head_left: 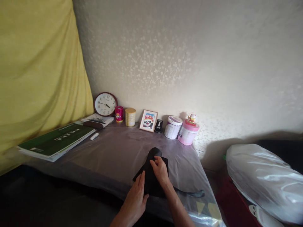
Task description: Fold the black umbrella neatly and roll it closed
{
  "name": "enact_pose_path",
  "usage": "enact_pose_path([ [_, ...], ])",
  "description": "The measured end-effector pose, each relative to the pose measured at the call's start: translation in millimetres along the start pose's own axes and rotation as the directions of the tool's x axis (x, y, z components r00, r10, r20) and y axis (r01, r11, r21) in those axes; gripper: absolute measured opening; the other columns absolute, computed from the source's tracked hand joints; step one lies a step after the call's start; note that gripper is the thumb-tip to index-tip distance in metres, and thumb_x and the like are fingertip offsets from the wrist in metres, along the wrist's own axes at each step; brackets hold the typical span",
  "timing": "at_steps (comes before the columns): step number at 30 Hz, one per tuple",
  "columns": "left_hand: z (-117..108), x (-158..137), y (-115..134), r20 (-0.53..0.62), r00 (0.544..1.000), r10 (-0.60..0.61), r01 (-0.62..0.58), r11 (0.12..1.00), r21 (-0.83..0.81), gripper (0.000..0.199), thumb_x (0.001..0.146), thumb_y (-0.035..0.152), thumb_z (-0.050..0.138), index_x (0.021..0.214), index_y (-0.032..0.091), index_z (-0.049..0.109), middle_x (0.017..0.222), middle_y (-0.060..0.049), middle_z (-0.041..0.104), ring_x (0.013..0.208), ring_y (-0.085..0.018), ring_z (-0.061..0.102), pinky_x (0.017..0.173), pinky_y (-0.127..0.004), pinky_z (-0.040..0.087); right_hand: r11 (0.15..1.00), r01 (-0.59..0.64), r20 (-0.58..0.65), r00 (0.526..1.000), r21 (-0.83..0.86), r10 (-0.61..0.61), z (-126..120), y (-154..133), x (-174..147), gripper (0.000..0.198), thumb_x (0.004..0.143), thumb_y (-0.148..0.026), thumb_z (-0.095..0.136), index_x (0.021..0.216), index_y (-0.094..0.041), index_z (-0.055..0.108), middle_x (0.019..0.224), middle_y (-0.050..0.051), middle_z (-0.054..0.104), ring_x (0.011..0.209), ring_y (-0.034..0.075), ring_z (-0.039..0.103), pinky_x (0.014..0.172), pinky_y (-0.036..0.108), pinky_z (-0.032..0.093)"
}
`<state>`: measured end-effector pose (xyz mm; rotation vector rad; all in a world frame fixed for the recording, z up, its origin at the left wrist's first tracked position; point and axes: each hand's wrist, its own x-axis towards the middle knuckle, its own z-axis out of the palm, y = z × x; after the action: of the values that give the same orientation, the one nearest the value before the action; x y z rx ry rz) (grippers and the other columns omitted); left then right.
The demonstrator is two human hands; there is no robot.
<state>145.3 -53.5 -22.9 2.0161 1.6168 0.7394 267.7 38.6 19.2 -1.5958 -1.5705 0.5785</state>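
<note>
A black cloth item point(152, 181) lies near the front edge of the table, with a rounded part standing out at its far end. What kind of cloth article it is I cannot make out. My left hand point(137, 195) rests along its left side, fingers stretched out and thumb apart. On the upper part of the cloth, my right hand point(159, 168) has its fingers curled in a pinch on the fabric. A dark strap-like strip point(191, 193) extends to the right from beneath my right forearm.
The table point(113, 157) wears a clear plastic cover. Along the wall stand a clock point(105, 104), cans point(130, 117), a panda picture frame point(148, 120), a black stapler-like object point(158, 125) and tubs point(173, 127). A green book point(56, 138) lies left; a plastic-wrapped bundle point(265, 179) is right.
</note>
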Motion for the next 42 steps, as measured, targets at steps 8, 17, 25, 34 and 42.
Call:
enact_pose_path([
  [8,-2,2,-5,0.008,1.0,0.027,-0.027,1.0,-0.013,0.076,0.073,0.013,0.043,0.139,0.009,0.007,0.143,-0.018,0.031,0.129,-0.023,0.035,0.106,-0.041,0.033,0.995,0.094,0.139,0.986,0.026,-0.096,1,-12,-3,0.015,0.08,-0.031,0.05,0.082,-0.019,0.058,0.066,0.0,0.065,0.058,0.014,0.06,0.056,0.023,0.04],
  [17,-17,-5,8,-0.037,0.998,0.051,-0.05,0.998,0.032,0.089,0.073,0.014,0.047,0.14,0.02,-0.011,0.14,-0.014,0.036,0.123,-0.024,0.043,0.1,-0.041,0.037,0.991,0.135,0.28,0.951,0.013,-0.133,-1,-24,-12,0.015,0.083,-0.026,0.047,0.073,-0.021,0.058,0.067,-0.001,0.069,0.06,0.012,0.062,0.058,0.021,0.041],
  [25,-3,-4,-6,-0.04,0.999,0.013,-0.005,0.981,0.196,0.071,0.075,0.017,0.04,0.14,0.013,0.012,0.126,-0.016,0.049,0.107,-0.025,0.054,0.092,-0.04,0.043,0.94,0.335,0.271,0.901,0.058,-0.338,-10,-27,-26,0.023,0.09,-0.027,0.041,0.09,-0.025,0.064,0.08,-0.001,0.071,0.077,0.015,0.064,0.071,0.024,0.044],
  [34,2,-4,-12,-0.041,0.998,0.05,-0.04,0.975,0.218,0.068,0.075,0.021,0.042,0.138,0.008,0.017,0.133,-0.018,0.045,0.12,-0.027,0.046,0.098,-0.042,0.04,0.813,0.582,0.314,0.779,-0.036,-0.543,-6,-5,-9,0.025,0.091,-0.023,0.042,0.091,-0.026,0.067,0.101,-0.001,0.069,0.115,0.017,0.048,0.107,0.041,0.018],
  [42,6,-3,-19,-0.075,0.995,0.058,-0.043,0.981,0.191,0.061,0.083,0.03,0.038,0.138,0.012,0.019,0.132,-0.017,0.048,0.118,-0.026,0.049,0.095,-0.042,0.043,0.826,0.551,0.286,0.816,-0.12,-0.502,7,11,39,0.031,0.091,-0.02,0.039,0.084,-0.024,0.068,0.096,-0.001,0.07,0.115,0.016,0.048,0.107,0.042,0.015],
])
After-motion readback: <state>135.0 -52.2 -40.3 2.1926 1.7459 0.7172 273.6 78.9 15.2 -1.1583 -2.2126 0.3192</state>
